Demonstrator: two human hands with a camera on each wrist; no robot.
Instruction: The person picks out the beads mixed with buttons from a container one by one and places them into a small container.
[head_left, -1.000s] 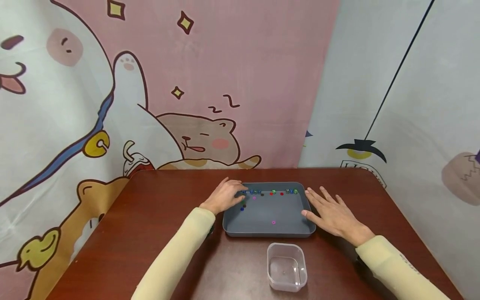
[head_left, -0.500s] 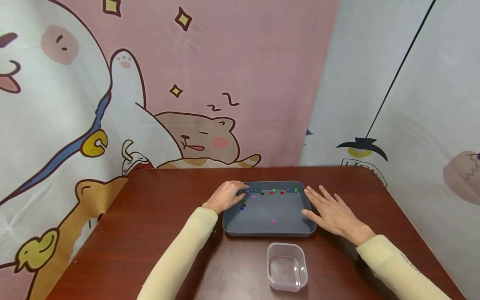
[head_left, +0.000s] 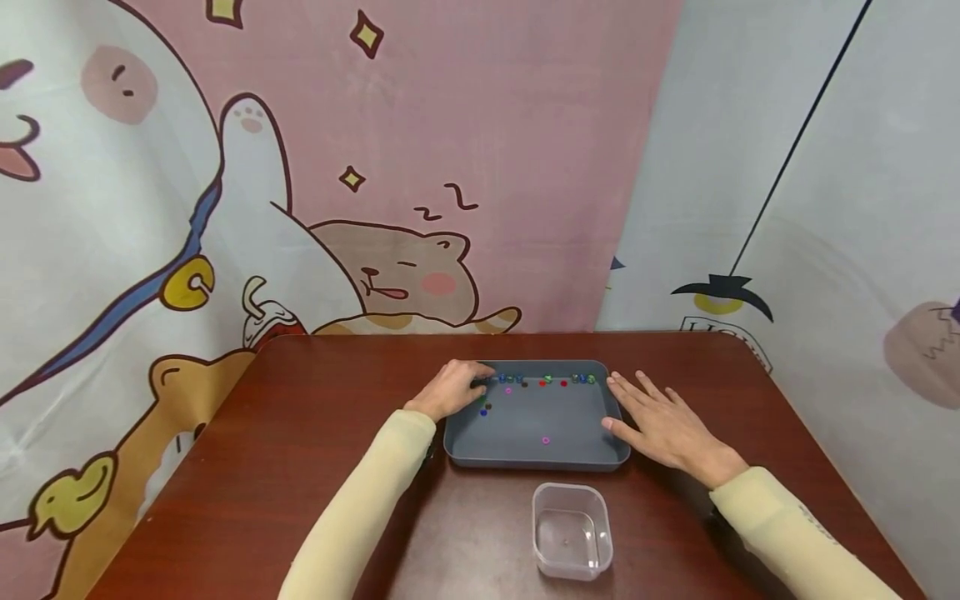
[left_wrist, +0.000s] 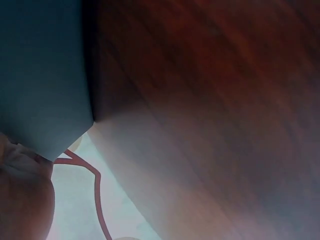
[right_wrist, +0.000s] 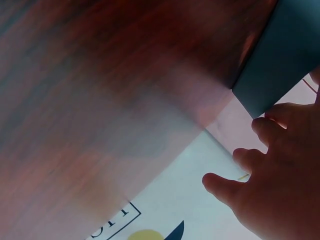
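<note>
A shallow grey tray [head_left: 536, 429] sits on the table with small colourful beads in it. Blue and green beads [head_left: 512, 379] line its far wall, with red ones [head_left: 564, 383] close by. A pink ring [head_left: 546, 440] lies nearer the front. My left hand [head_left: 448, 390] reaches over the tray's left rim at the far corner, fingers and thumb apart above the beads there and partly hiding them. Outside the right rim, my right hand [head_left: 663, 429] has its fingers spread, fingertips beside the tray wall. In the right wrist view those fingers [right_wrist: 227, 189] show separated.
A clear square plastic container [head_left: 572, 533] stands on the brown table [head_left: 337, 375] in front of the tray. Behind the table's far edge hangs a cartoon-printed cloth [head_left: 555, 167].
My left hand has lowered its fingers further into the far left corner, covering a blue bead there. My right hand stays nearly still; the view has shifted slightly.
</note>
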